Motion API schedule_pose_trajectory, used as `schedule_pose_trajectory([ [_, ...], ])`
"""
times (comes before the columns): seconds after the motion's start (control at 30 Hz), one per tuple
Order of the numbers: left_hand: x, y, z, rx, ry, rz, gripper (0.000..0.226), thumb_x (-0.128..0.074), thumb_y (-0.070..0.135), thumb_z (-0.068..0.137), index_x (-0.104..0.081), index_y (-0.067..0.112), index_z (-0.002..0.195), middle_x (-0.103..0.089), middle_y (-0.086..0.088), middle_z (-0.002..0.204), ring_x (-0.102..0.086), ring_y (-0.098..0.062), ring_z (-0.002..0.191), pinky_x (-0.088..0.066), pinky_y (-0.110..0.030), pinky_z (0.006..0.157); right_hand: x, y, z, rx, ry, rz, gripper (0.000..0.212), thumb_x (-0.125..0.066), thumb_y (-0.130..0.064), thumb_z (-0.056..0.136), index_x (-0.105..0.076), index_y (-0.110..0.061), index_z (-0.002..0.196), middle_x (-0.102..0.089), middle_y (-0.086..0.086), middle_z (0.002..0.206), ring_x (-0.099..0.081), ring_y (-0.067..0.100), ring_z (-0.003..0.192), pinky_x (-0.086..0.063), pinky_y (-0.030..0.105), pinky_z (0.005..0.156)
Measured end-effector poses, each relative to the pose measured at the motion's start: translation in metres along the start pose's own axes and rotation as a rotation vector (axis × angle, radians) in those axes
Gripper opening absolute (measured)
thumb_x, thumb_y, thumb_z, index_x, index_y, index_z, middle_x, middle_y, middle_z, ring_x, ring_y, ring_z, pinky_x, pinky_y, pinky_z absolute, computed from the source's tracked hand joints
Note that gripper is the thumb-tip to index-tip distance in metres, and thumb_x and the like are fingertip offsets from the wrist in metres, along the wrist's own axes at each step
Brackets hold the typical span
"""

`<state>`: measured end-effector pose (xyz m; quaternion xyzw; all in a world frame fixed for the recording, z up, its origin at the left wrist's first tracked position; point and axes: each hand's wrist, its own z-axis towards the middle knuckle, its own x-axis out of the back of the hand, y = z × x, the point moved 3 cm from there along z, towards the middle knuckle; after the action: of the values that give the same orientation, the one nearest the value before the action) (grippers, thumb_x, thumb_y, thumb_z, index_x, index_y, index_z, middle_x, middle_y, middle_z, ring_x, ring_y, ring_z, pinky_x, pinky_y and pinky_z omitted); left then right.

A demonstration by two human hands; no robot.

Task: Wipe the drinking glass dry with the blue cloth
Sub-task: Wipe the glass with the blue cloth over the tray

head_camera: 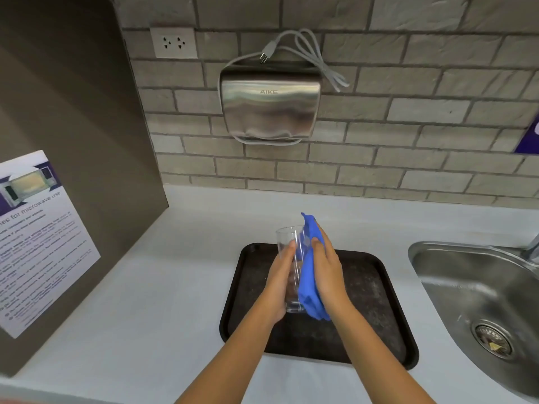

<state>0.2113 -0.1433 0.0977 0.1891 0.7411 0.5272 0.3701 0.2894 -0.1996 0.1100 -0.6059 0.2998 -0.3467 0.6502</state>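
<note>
- The drinking glass [291, 258] is held upright above the dark tray [376, 310], near the middle of the pale surface [151, 287]; whether its base touches the tray cannot be told.
- The left hand [278, 282] is closed around the left wall of the glass, with the fingers wrapped about its lower and middle part.
- The blue cloth [310, 275] is pressed against the right wall of the glass by the right hand [326, 266], which is closed over it; one corner of the cloth stands up above the rim.
- The glass is judged to be light, rigid and fragile, and probably slippery if wet, so a firm but not crushing hold around the body is called for, not at the thin rim.
- The cloth is soft and limp, and it can be bunched and moulded to the curved wall.
- A slip would likely drop the glass onto the tray; the steel sink [472, 287] lies well apart to the right.
</note>
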Motion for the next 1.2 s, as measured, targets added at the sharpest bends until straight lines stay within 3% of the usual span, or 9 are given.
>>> schedule_pose_trajectory([
  [0.07, -0.001, 0.002, 0.006, 0.015, 0.060, 0.003, 0.051, -0.049, 0.047, 0.100, -0.061, 0.013, 0.136, -0.068, -0.020, 0.131, -0.065, -0.032, 0.123, -0.046, -0.050, 0.111, -0.004, 0.001, -0.003, 0.034, 0.021, -0.077, 0.038, -0.042, -0.037, 0.100, -0.044, -0.046, 0.136, -0.058, -0.004, 0.135, -0.061, 0.010, 0.111, -0.050, 0.035, 0.099],
  [0.2, 0.008, 0.012, 0.018, 0.006, 0.070, -0.060, 0.059, -0.051, 0.051, 0.098, -0.064, 0.006, 0.132, -0.064, -0.030, 0.131, -0.061, -0.044, 0.124, -0.048, -0.051, 0.109, -0.014, 0.005, -0.025, 0.287, -0.019, -0.248, 0.052, -0.044, -0.019, 0.100, -0.037, -0.052, 0.138, -0.035, -0.019, 0.146, -0.046, -0.017, 0.114, -0.041, 0.003, 0.089],
  [0.33, 0.008, 0.008, 0.022, 0.005, 0.052, -0.036, 0.061, -0.053, 0.057, 0.094, -0.063, 0.010, 0.133, -0.069, -0.022, 0.128, -0.066, -0.036, 0.121, -0.047, -0.052, 0.110, -0.002, 0.005, -0.013, 0.181, 0.088, -0.094, 0.050, -0.040, -0.005, 0.099, -0.047, -0.040, 0.134, -0.045, -0.012, 0.130, -0.051, 0.010, 0.122, -0.041, 0.011, 0.095],
  [0.53, 0.002, 0.010, 0.025, 0.020, 0.047, -0.011, 0.066, -0.051, 0.054, 0.097, -0.061, -0.001, 0.131, -0.063, -0.033, 0.123, -0.062, -0.042, 0.120, -0.042, -0.054, 0.114, -0.011, 0.005, -0.027, 0.330, 0.165, -0.181, 0.044, -0.059, -0.039, 0.091, -0.046, -0.043, 0.132, -0.043, -0.026, 0.123, -0.052, -0.004, 0.112, -0.047, 0.012, 0.089],
  [0.63, 0.005, 0.004, 0.027, 0.024, 0.041, -0.006, 0.063, -0.053, 0.056, 0.095, -0.065, 0.005, 0.129, -0.067, -0.028, 0.127, -0.063, -0.040, 0.123, -0.047, -0.051, 0.111, -0.006, 0.002, -0.021, 0.243, 0.165, -0.063, 0.032, -0.058, -0.035, 0.093, -0.053, -0.055, 0.116, -0.048, -0.028, 0.117, -0.054, -0.013, 0.105, -0.052, 0.016, 0.086],
  [0.77, 0.004, 0.000, 0.029, 0.025, 0.034, -0.002, 0.060, -0.053, 0.060, 0.093, -0.067, 0.013, 0.129, -0.074, -0.018, 0.121, -0.071, -0.031, 0.114, -0.055, -0.046, 0.103, 0.004, -0.001, -0.009, 0.142, 0.140, -0.037, 0.030, -0.046, -0.025, 0.100, -0.054, -0.037, 0.127, -0.060, -0.005, 0.128, -0.059, 0.009, 0.114, -0.049, 0.040, 0.101],
  [0.9, 0.005, 0.001, 0.033, -0.028, 0.090, -0.004, 0.055, -0.056, 0.055, 0.093, -0.070, 0.010, 0.122, -0.076, -0.019, 0.114, -0.075, -0.029, 0.102, -0.061, -0.033, 0.083, -0.003, -0.003, -0.019, 0.239, 0.018, -0.170, 0.053, -0.038, -0.012, 0.102, -0.037, -0.054, 0.134, -0.038, -0.016, 0.144, -0.046, -0.004, 0.123, -0.042, 0.014, 0.099],
  [1.0, 0.005, 0.001, 0.032, -0.097, 0.076, 0.052, 0.050, -0.053, 0.055, 0.096, -0.070, 0.014, 0.120, -0.075, -0.016, 0.114, -0.075, -0.023, 0.100, -0.061, -0.032, 0.083, -0.007, 0.001, -0.020, 0.247, -0.005, -0.190, 0.049, -0.041, -0.023, 0.102, -0.031, -0.055, 0.137, -0.031, -0.015, 0.148, -0.044, -0.001, 0.123, -0.043, 0.018, 0.098],
  [1.2, -0.001, 0.000, 0.028, -0.070, 0.083, 0.056, 0.047, -0.043, 0.051, 0.102, -0.064, 0.018, 0.128, -0.073, -0.011, 0.121, -0.071, -0.024, 0.111, -0.059, -0.036, 0.092, 0.002, -0.005, -0.002, 0.134, 0.136, -0.041, 0.035, -0.051, -0.041, 0.095, -0.050, -0.045, 0.130, -0.060, -0.001, 0.128, -0.060, 0.010, 0.109, -0.048, 0.017, 0.086],
])
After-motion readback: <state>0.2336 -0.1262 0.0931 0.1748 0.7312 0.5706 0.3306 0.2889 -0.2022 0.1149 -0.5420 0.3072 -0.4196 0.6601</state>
